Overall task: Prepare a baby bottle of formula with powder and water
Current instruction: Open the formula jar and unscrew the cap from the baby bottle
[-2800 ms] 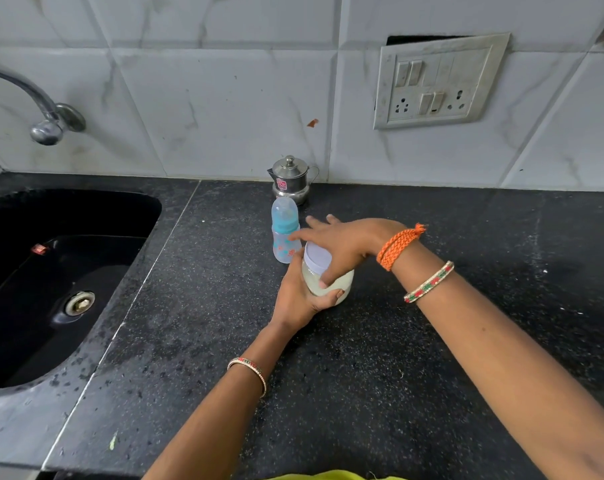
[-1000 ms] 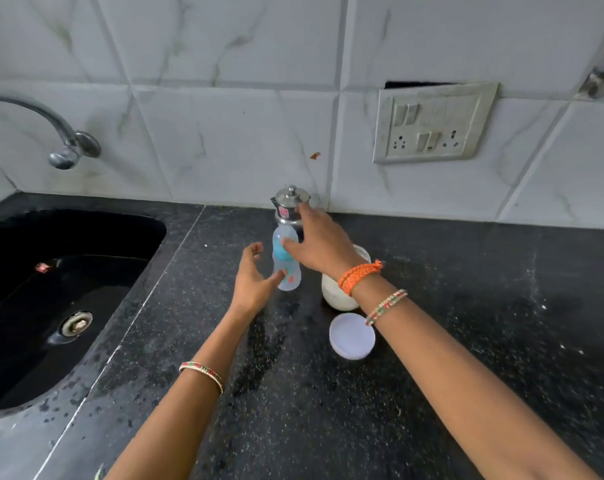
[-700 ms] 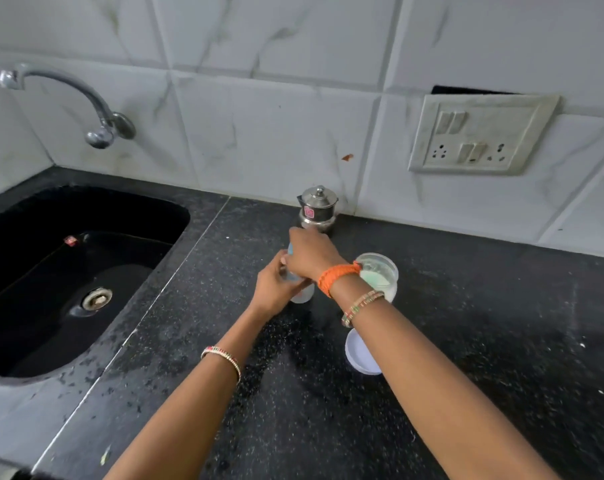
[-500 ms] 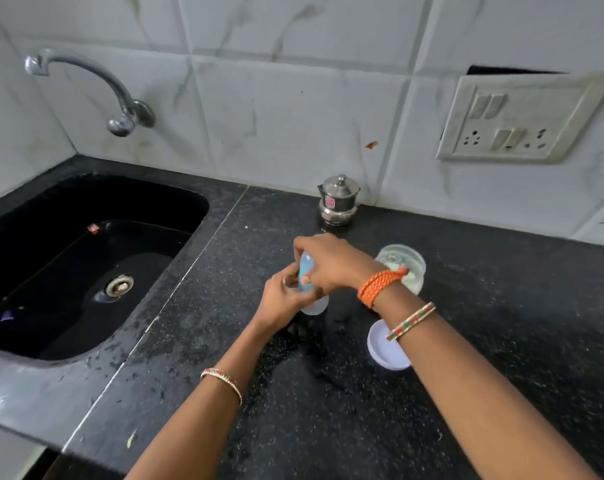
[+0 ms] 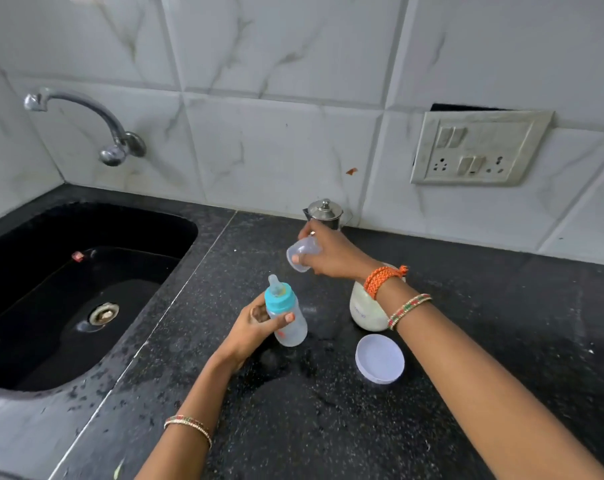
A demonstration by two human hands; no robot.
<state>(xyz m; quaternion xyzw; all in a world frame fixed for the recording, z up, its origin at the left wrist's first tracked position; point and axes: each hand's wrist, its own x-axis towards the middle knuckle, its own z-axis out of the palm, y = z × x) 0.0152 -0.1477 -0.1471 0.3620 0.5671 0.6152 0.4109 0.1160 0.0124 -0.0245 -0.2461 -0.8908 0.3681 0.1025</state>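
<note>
A small clear baby bottle (image 5: 290, 323) with a teal collar and a nipple leans over the black counter, held round its body by my left hand (image 5: 250, 332). My right hand (image 5: 328, 252) holds the bottle's clear dome cap (image 5: 302, 252) above and behind the bottle. A jar of pale powder (image 5: 364, 311) stands open to the right, partly hidden by my right wrist. Its white lid (image 5: 380, 358) lies flat on the counter in front of it.
A small steel pot with a lid (image 5: 324, 213) stands against the tiled wall behind my right hand. A black sink (image 5: 68, 292) with a tap (image 5: 85, 123) fills the left side. A switch plate (image 5: 477, 148) is on the wall at the right.
The jar's lid came off and now lies on the counter. Both hands went to the bottle, and my right hand has lifted the clear cap off it, baring the nipple.
</note>
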